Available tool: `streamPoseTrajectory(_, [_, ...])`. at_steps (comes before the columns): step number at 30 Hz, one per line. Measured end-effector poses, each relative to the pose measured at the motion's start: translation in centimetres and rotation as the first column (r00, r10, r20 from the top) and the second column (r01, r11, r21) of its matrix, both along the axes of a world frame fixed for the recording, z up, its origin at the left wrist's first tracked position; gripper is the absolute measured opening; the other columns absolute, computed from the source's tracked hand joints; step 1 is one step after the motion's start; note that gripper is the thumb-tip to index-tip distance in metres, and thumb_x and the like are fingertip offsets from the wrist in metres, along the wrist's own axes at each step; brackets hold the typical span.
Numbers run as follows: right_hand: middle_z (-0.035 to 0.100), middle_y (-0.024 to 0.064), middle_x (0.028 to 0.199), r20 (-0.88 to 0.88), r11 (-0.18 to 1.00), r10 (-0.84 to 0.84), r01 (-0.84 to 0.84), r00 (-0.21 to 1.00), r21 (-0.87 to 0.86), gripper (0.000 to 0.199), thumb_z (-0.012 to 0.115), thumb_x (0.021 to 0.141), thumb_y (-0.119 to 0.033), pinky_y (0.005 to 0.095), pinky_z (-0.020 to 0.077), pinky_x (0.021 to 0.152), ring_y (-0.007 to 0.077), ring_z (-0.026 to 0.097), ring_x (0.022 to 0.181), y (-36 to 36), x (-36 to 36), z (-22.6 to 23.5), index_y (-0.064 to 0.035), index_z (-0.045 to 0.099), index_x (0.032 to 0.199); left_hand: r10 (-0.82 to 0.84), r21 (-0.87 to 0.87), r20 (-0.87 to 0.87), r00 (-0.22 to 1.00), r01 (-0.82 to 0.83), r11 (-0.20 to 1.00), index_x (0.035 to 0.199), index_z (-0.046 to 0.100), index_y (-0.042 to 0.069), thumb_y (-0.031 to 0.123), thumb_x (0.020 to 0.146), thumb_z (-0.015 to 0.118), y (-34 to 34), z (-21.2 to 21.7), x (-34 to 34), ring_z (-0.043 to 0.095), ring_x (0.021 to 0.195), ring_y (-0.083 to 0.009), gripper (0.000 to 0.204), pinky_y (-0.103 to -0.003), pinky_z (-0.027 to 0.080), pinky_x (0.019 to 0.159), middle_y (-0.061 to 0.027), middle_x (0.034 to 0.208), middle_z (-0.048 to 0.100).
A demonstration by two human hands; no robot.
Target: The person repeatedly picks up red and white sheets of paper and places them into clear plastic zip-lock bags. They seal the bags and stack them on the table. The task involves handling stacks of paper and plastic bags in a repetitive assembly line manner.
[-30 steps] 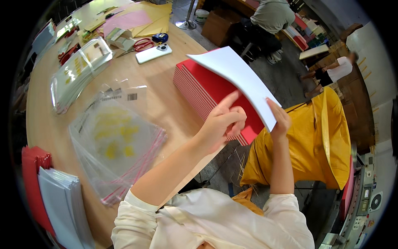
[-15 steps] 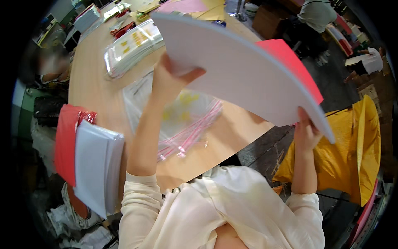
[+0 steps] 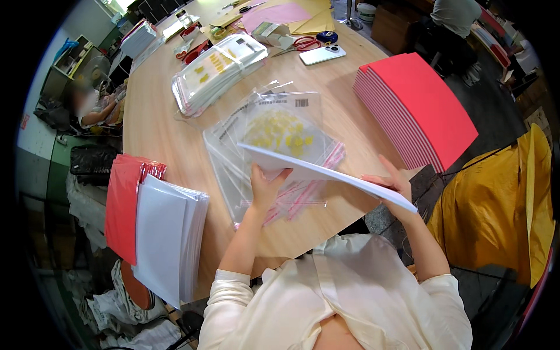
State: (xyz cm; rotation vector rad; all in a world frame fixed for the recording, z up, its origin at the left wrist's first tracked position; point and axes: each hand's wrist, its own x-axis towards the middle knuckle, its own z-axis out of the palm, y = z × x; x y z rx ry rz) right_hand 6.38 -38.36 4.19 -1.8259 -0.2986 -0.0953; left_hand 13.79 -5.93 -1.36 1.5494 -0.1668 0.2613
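Left hand: grip pinching white board | right hand: touching it, closure unclear

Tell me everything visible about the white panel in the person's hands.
The white panel is thin, plain and stiff-looking, perhaps board or foam. It shows nearly edge-on, almost straight, slanting down to the right in the picture. The left hand grips it near its left end, thumb on the near side; the right hand touches it near the other, fingers extended. It overlaps the clear bags in view; whether it touches them is unclear.
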Motion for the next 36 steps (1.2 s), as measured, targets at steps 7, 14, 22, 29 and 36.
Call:
streamPoseTrajectory(7, [0.072, 0.0059, 0.093, -0.063, 0.978, -0.195, 0.199, 0.979, 0.056, 0.026, 0.068, 0.079, 0.002, 0.0248, 0.0514, 0.076, 0.0123, 0.067, 0.08, -0.2, -1.0, 0.7, 0.0031, 0.07, 0.105, -0.242, 0.576, 0.083, 0.967, 0.152, 0.803, 0.123, 0.057, 0.002, 0.021, 0.089, 0.066, 6.5, 1.1, 1.2, 0.055, 0.121, -0.0289, 0.04, -0.038, 0.041, 0.101, -0.0143, 0.126, 0.06])
streamPoseTrajectory(14, [0.061, 0.0099, 0.109, -0.515, 0.742, -0.328, 0.553, 0.792, 0.379, 0.043, 0.071, 0.082, -0.001, 0.0322, 0.0513, 0.08, 0.0196, 0.061, 0.096, -3.3, -7.4, 0.7, 0.0035, 0.053, 0.121, -0.095, 0.977, 0.2, 0.975, -0.191, 0.097, 0.127, 0.058, 0.004, 0.036, 0.083, 0.07, 4.8, 2.3, -2.6, 0.051, 0.123, -0.0276, 0.056, -0.037, 0.041, 0.095, -0.0129, 0.13, 0.058])
streamPoseTrajectory(22, [0.058, 0.0139, 0.114, -0.803, 0.739, -0.206, 0.626, 0.56, 0.247, 0.054, 0.072, 0.082, -0.01, 0.035, 0.0512, 0.085, 0.0225, 0.06, 0.1, -3.1, -12.6, -2.5, 0.0038, 0.046, 0.127, -0.176, 0.939, 0.249, 0.952, -0.193, 0.285, 0.111, 0.065, 0.001, 0.027, 0.076, 0.074, 3.3, 2.2, -2.8, 0.055, 0.111, -0.0256, 0.044, -0.038, 0.046, 0.089, -0.0099, 0.121, 0.061])
streamPoseTrajectory(29, [0.056, 0.0153, 0.117, -0.835, 0.771, -0.157, 0.594, 0.527, 0.23, 0.061, 0.073, 0.081, -0.013, 0.0358, 0.051, 0.085, 0.0233, 0.058, 0.103, -4.1, -12.0, -2.4, 0.0043, 0.042, 0.131, -0.152, 0.969, 0.035, 0.988, 0.003, 0.247, 0.107, 0.066, -0.005, 0.018, 0.075, 0.073, 2.6, 3.8, -2.4, 0.054, 0.112, -0.03, 0.04, -0.037, 0.049, 0.093, -0.0125, 0.121, 0.06])
streamPoseTrajectory(36, [0.056, 0.0151, 0.115, -0.794, 0.75, -0.149, 0.591, 0.589, 0.298, 0.061, 0.073, 0.081, -0.012, 0.0354, 0.0519, 0.084, 0.0224, 0.059, 0.102, -4.4, -12.5, -2.7, 0.0049, 0.041, 0.13, -0.145, 0.962, -0.164, 0.976, 0.191, 0.195, 0.116, 0.059, -0.009, 0.014, 0.071, 0.073, 2.0, 5.3, -2.1, 0.049, 0.118, -0.0312, 0.052, -0.037, 0.047, 0.097, -0.0148, 0.126, 0.055])
